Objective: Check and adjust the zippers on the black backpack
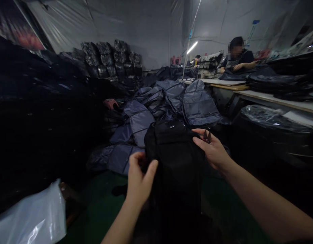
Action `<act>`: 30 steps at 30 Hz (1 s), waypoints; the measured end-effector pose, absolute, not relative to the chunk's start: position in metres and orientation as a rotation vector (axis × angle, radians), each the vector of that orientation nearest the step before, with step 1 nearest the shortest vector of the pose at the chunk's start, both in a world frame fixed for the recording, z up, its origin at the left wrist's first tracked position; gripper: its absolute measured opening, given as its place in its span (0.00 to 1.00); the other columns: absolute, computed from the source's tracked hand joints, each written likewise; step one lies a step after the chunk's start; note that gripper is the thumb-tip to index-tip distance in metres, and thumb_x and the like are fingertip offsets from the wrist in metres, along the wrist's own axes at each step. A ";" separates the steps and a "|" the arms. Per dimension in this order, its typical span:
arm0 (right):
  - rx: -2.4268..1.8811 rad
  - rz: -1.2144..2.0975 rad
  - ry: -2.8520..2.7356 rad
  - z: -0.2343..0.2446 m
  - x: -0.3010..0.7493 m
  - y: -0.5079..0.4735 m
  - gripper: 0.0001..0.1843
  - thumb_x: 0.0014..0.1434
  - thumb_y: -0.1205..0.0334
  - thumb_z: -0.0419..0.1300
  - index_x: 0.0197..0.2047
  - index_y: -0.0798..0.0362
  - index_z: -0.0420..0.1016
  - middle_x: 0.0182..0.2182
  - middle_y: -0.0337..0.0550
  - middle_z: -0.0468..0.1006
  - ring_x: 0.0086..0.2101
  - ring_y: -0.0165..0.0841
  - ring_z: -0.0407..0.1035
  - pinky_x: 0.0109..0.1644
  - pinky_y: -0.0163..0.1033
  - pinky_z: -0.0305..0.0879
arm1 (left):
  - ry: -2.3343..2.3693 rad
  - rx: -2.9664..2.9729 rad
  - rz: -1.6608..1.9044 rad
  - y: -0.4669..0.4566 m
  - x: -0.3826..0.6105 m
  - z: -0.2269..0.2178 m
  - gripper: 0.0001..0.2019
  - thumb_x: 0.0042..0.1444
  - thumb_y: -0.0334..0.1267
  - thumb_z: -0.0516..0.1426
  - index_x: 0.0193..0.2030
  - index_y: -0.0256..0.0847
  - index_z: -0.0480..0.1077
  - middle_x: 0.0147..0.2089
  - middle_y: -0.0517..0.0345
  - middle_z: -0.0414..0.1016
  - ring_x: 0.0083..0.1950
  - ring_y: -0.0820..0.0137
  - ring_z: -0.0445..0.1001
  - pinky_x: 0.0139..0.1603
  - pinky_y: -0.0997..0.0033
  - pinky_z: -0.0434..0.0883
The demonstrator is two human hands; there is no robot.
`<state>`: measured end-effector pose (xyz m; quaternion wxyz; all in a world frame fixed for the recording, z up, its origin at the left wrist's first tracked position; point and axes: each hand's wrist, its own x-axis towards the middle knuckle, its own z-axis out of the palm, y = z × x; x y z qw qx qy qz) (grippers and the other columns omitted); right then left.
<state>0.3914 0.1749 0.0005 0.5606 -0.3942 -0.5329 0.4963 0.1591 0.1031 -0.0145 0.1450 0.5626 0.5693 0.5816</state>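
Note:
A black backpack (175, 152) stands upright in front of me, its lower part lost in shadow. My left hand (141, 176) grips its left side, with the thumb on the front and the fingers curled behind the edge. At the upper right edge, my right hand (213, 149) pinches the fabric between thumb and fingers. Small dark thread snips (207, 136) are tucked in that same hand, blades pointing up. Beyond the backpack lies a heap of bags with grey-blue lining (200, 105) turned outward.
Dark piled goods (44, 128) rise on the left, above a white plastic bag (31, 217). Wrapped black bundles (110, 59) are stacked at the back. On the right, a person (237, 59) sits at a worktable (275, 98), near a plastic-lined container (263, 113).

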 end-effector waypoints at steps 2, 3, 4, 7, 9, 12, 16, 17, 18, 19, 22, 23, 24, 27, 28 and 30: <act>-0.937 1.156 -1.241 -0.001 0.389 0.178 0.19 0.53 0.55 0.63 0.48 0.46 0.70 0.33 0.38 0.74 0.31 0.31 0.70 0.34 0.37 0.68 | 1.815 1.678 1.618 0.096 0.168 -0.025 0.14 0.51 0.45 0.58 0.38 0.40 0.61 0.34 0.59 0.63 0.36 0.69 0.66 0.37 0.69 0.63; -0.943 1.142 -1.234 -0.002 0.388 0.180 0.19 0.52 0.55 0.63 0.48 0.46 0.70 0.33 0.38 0.75 0.31 0.31 0.70 0.34 0.37 0.68 | 1.877 1.681 1.585 0.094 0.171 -0.027 0.13 0.51 0.45 0.58 0.33 0.41 0.60 0.31 0.61 0.62 0.33 0.70 0.64 0.34 0.70 0.62; -0.955 1.122 -1.227 -0.003 0.388 0.183 0.19 0.52 0.54 0.64 0.48 0.46 0.71 0.32 0.37 0.75 0.30 0.31 0.70 0.33 0.37 0.68 | 1.896 1.677 1.550 0.094 0.172 -0.028 0.13 0.53 0.46 0.57 0.29 0.41 0.58 0.27 0.63 0.59 0.29 0.72 0.61 0.31 0.71 0.59; -0.994 1.065 -1.210 -0.006 0.392 0.190 0.21 0.49 0.53 0.65 0.47 0.46 0.72 0.30 0.37 0.75 0.29 0.31 0.70 0.32 0.37 0.68 | 1.703 1.650 1.443 0.099 0.164 -0.022 0.19 0.56 0.46 0.53 0.21 0.41 0.51 0.20 0.67 0.48 0.23 0.76 0.52 0.25 0.73 0.53; -1.014 1.042 -1.206 -0.009 0.397 0.195 0.22 0.48 0.53 0.66 0.47 0.47 0.72 0.30 0.38 0.75 0.29 0.32 0.70 0.32 0.37 0.68 | 1.540 1.579 1.431 0.105 0.154 -0.020 0.20 0.57 0.45 0.53 0.20 0.41 0.49 0.20 0.67 0.46 0.23 0.76 0.49 0.23 0.74 0.50; -1.034 1.049 -1.213 -0.014 0.402 0.200 0.23 0.47 0.53 0.67 0.47 0.47 0.72 0.30 0.38 0.76 0.29 0.32 0.70 0.31 0.37 0.68 | 1.404 1.426 1.483 0.111 0.143 -0.023 0.20 0.56 0.44 0.54 0.20 0.41 0.49 0.20 0.67 0.46 0.23 0.77 0.47 0.22 0.75 0.48; -1.020 1.075 -1.218 -0.018 0.398 0.205 0.24 0.47 0.52 0.67 0.47 0.46 0.71 0.31 0.38 0.76 0.29 0.32 0.70 0.30 0.36 0.67 | 1.298 1.247 1.555 0.113 0.141 -0.032 0.20 0.55 0.44 0.55 0.20 0.40 0.49 0.20 0.67 0.46 0.22 0.78 0.46 0.21 0.76 0.47; -1.019 1.069 -1.213 -0.019 0.396 0.206 0.23 0.47 0.52 0.67 0.47 0.46 0.71 0.30 0.37 0.75 0.28 0.31 0.70 0.30 0.36 0.67 | 1.286 1.221 1.560 0.114 0.141 -0.034 0.20 0.55 0.44 0.55 0.20 0.40 0.49 0.20 0.67 0.46 0.22 0.78 0.46 0.21 0.76 0.47; -1.026 1.046 -1.203 -0.020 0.393 0.207 0.23 0.47 0.52 0.66 0.47 0.47 0.71 0.29 0.36 0.74 0.27 0.30 0.69 0.30 0.35 0.66 | 1.285 1.206 1.566 0.114 0.142 -0.034 0.21 0.55 0.44 0.55 0.20 0.40 0.49 0.20 0.67 0.45 0.22 0.78 0.45 0.21 0.76 0.47; -1.040 1.006 -1.191 -0.021 0.391 0.208 0.23 0.47 0.51 0.66 0.47 0.47 0.71 0.28 0.35 0.73 0.26 0.29 0.67 0.29 0.34 0.65 | 1.296 1.201 1.576 0.115 0.142 -0.034 0.21 0.55 0.44 0.55 0.19 0.40 0.49 0.20 0.67 0.45 0.22 0.78 0.45 0.21 0.76 0.47; -1.100 0.858 -1.185 -0.029 0.382 0.198 0.24 0.50 0.50 0.64 0.49 0.47 0.69 0.28 0.34 0.71 0.26 0.27 0.65 0.31 0.34 0.66 | 1.369 1.195 1.621 0.121 0.136 -0.032 0.21 0.55 0.45 0.56 0.19 0.40 0.49 0.20 0.67 0.45 0.22 0.78 0.45 0.21 0.77 0.47; -1.119 0.827 -1.223 -0.033 0.380 0.190 0.24 0.51 0.50 0.63 0.51 0.47 0.68 0.30 0.35 0.72 0.29 0.29 0.67 0.35 0.36 0.67 | 1.388 1.189 1.629 0.123 0.133 -0.032 0.21 0.54 0.45 0.56 0.20 0.40 0.49 0.20 0.67 0.46 0.22 0.78 0.46 0.20 0.77 0.48; -1.136 0.811 -1.285 -0.040 0.377 0.180 0.25 0.52 0.50 0.62 0.52 0.47 0.67 0.34 0.37 0.74 0.33 0.31 0.69 0.39 0.38 0.68 | 1.399 1.180 1.628 0.127 0.129 -0.033 0.21 0.54 0.46 0.56 0.20 0.40 0.50 0.20 0.67 0.46 0.22 0.78 0.46 0.20 0.78 0.48; -1.178 0.809 -1.560 -0.069 0.374 0.144 0.31 0.51 0.51 0.63 0.57 0.47 0.64 0.54 0.45 0.68 0.53 0.41 0.62 0.54 0.46 0.62 | 1.415 1.109 1.638 0.138 0.116 -0.037 0.20 0.53 0.48 0.57 0.21 0.40 0.53 0.20 0.68 0.49 0.22 0.78 0.50 0.20 0.79 0.51; -1.186 0.825 -1.640 -0.081 0.374 0.133 0.33 0.51 0.52 0.63 0.59 0.47 0.61 0.57 0.46 0.64 0.56 0.42 0.59 0.57 0.47 0.60 | 1.421 1.070 1.654 0.142 0.113 -0.038 0.20 0.52 0.49 0.58 0.21 0.40 0.54 0.21 0.68 0.50 0.21 0.78 0.51 0.20 0.79 0.52; -1.209 0.929 -1.751 -0.103 0.376 0.115 0.36 0.53 0.51 0.61 0.63 0.47 0.55 0.59 0.46 0.64 0.57 0.41 0.59 0.58 0.49 0.59 | 1.431 0.985 1.688 0.150 0.107 -0.039 0.18 0.49 0.50 0.59 0.23 0.40 0.58 0.21 0.68 0.53 0.21 0.78 0.54 0.20 0.80 0.53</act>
